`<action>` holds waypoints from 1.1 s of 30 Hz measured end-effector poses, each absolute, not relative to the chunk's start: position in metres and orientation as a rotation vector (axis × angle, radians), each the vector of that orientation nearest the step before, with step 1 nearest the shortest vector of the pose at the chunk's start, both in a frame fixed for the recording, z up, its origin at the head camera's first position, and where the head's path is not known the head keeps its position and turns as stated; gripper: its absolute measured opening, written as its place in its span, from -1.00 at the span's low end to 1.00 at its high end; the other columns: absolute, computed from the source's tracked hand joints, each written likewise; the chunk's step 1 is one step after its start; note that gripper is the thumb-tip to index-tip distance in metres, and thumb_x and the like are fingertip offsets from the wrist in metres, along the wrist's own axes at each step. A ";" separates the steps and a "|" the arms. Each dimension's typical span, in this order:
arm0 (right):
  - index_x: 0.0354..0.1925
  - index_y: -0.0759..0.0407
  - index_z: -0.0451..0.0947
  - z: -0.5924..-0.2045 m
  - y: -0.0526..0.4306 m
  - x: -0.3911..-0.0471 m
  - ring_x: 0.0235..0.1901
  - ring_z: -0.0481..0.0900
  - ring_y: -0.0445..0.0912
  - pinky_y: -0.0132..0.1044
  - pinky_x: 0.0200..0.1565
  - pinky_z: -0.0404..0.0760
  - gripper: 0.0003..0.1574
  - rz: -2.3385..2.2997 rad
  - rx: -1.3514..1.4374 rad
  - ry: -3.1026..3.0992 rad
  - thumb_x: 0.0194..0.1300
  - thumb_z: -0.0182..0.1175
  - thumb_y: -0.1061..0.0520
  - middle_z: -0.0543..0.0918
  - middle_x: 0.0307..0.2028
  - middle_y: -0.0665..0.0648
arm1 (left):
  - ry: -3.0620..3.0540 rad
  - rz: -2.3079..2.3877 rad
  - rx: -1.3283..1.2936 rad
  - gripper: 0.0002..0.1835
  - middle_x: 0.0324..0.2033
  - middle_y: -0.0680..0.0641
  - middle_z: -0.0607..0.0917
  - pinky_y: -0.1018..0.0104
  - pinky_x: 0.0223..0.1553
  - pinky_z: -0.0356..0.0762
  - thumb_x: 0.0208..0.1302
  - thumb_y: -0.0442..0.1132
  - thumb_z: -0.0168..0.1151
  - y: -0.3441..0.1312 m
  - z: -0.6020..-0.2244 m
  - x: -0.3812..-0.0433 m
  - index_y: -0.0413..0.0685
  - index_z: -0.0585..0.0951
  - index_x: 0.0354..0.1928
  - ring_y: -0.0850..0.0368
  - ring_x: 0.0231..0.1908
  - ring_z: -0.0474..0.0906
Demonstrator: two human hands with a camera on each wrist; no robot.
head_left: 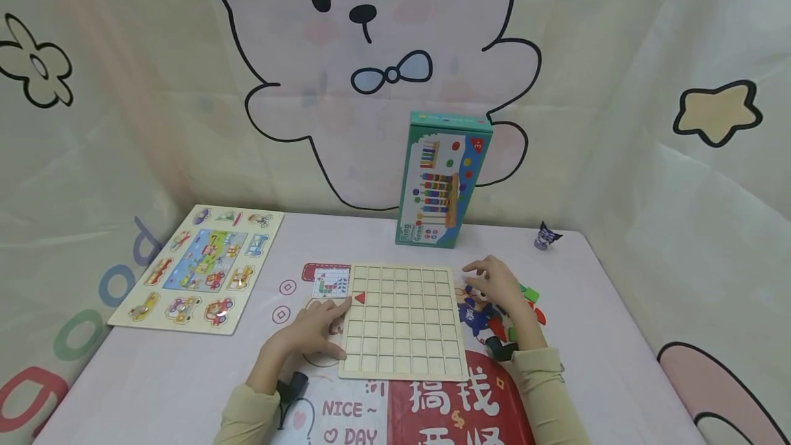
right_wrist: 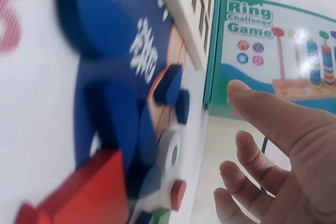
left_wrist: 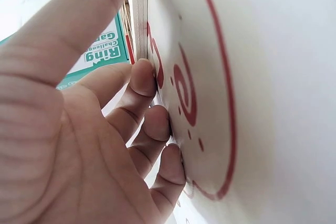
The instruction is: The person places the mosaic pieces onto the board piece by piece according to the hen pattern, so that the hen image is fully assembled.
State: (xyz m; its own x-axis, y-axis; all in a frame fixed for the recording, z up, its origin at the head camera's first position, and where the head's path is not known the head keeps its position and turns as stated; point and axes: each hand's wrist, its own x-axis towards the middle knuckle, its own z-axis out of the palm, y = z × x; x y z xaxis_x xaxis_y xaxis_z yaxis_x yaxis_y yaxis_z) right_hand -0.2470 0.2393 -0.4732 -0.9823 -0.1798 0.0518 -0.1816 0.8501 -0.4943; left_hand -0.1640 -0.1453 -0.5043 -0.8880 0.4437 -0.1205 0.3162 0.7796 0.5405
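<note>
A pale wooden grid board (head_left: 404, 325) lies on the table with a red triangle piece (head_left: 360, 299) in its left column, near the top. My left hand (head_left: 312, 329) rests at the board's left edge, thumb and forefinger spread along it; in the left wrist view its fingertips (left_wrist: 143, 80) meet the edge and the table. My right hand (head_left: 497, 283) is raised beyond the board's right side, over loose pieces. In the right wrist view its thumb and fingers stand apart with nothing between them, beside blue pieces (right_wrist: 113, 114), a red block (right_wrist: 89, 192) and a white piece (right_wrist: 169, 150).
A printed picture card (head_left: 330, 282) lies at the board's upper left. Farther left is a wooden vehicle puzzle (head_left: 247, 297). Behind the board stands a green Ring Challenge Game box (head_left: 435, 187). A small purple figure (head_left: 545, 237) sits at the back right. Green blocks (head_left: 529, 294) lie by my right wrist.
</note>
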 end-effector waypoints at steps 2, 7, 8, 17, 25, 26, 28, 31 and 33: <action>-0.11 0.10 0.65 -0.474 0.244 -0.248 -0.37 0.37 -0.02 -0.26 -0.41 0.31 -0.70 0.786 0.317 -3.018 0.15 0.27 0.07 0.50 -0.31 0.15 | 2.732 0.769 0.592 0.08 -0.20 0.12 0.45 0.19 -0.22 0.15 -0.27 0.14 0.49 -0.145 -0.504 -0.164 0.01 0.23 0.37 0.17 -0.26 0.20; -0.10 0.11 0.64 -0.478 0.258 -0.252 -0.34 0.35 -0.02 -0.22 -0.35 0.31 -0.69 0.727 0.330 -3.049 0.16 0.27 0.07 0.49 -0.31 0.17 | 2.728 0.768 0.588 0.08 -0.11 0.08 0.48 0.17 -0.20 0.18 -0.27 0.14 0.49 -0.146 -0.504 -0.163 0.01 0.23 0.37 0.16 -0.23 0.21; -0.09 0.11 0.64 -0.479 0.260 -0.253 -0.33 0.35 -0.01 -0.20 -0.32 0.33 -0.68 0.723 0.321 -3.061 0.16 0.27 0.07 0.49 -0.29 0.18 | 2.727 0.768 0.589 0.08 -0.10 0.07 0.49 0.17 -0.19 0.18 -0.27 0.14 0.49 -0.146 -0.504 -0.163 0.01 0.23 0.37 0.16 -0.23 0.21; -0.04 0.12 0.61 -0.480 0.279 -0.258 -0.27 0.39 0.01 -0.14 -0.26 0.40 -0.63 0.740 0.253 -3.134 0.15 0.27 0.07 0.48 -0.20 0.20 | 2.730 0.761 0.607 0.08 -0.18 0.11 0.46 0.21 -0.23 0.16 -0.27 0.17 0.48 -0.145 -0.503 -0.163 -0.01 0.24 0.36 0.17 -0.26 0.20; -0.04 0.11 0.61 -0.487 0.290 -0.266 -0.29 0.40 -0.01 -0.19 -0.28 0.39 -0.65 0.739 0.277 -3.155 0.17 0.26 0.09 0.47 -0.23 0.20 | 2.722 0.766 0.618 0.09 -0.25 0.11 0.43 0.19 -0.25 0.13 -0.27 0.16 0.48 -0.145 -0.504 -0.164 -0.03 0.24 0.36 0.16 -0.28 0.19; -0.04 0.11 0.61 -0.487 0.291 -0.267 -0.29 0.40 0.00 -0.18 -0.27 0.40 -0.64 0.742 0.275 -3.159 0.17 0.26 0.09 0.47 -0.23 0.20 | 2.722 0.767 0.616 0.09 -0.25 0.11 0.44 0.18 -0.25 0.14 -0.27 0.16 0.48 -0.145 -0.504 -0.164 -0.04 0.24 0.36 0.16 -0.28 0.19; -0.03 0.10 0.60 -0.488 0.293 -0.269 -0.28 0.42 0.00 -0.16 -0.25 0.42 -0.64 0.744 0.271 -3.168 0.18 0.26 0.08 0.48 -0.22 0.19 | 2.722 0.765 0.610 0.09 -0.21 0.10 0.46 0.18 -0.24 0.15 -0.28 0.16 0.48 -0.144 -0.504 -0.164 -0.03 0.24 0.36 0.16 -0.27 0.20; -0.01 0.11 0.59 -0.488 0.295 -0.270 -0.26 0.45 0.02 -0.11 -0.22 0.46 -0.62 0.769 0.270 -3.183 0.18 0.25 0.09 0.51 -0.22 0.20 | 2.724 0.762 0.603 0.09 -0.15 0.08 0.48 0.17 -0.21 0.17 -0.29 0.17 0.48 -0.144 -0.504 -0.164 -0.02 0.24 0.36 0.16 -0.24 0.21; 0.00 0.13 0.58 -0.487 0.296 -0.270 -0.25 0.47 0.03 -0.09 -0.21 0.48 -0.61 0.782 0.270 -3.191 0.18 0.25 0.10 0.53 -0.21 0.21 | 2.725 0.761 0.603 0.09 -0.13 0.08 0.48 0.16 -0.20 0.18 -0.29 0.17 0.48 -0.144 -0.503 -0.164 -0.02 0.24 0.36 0.16 -0.24 0.21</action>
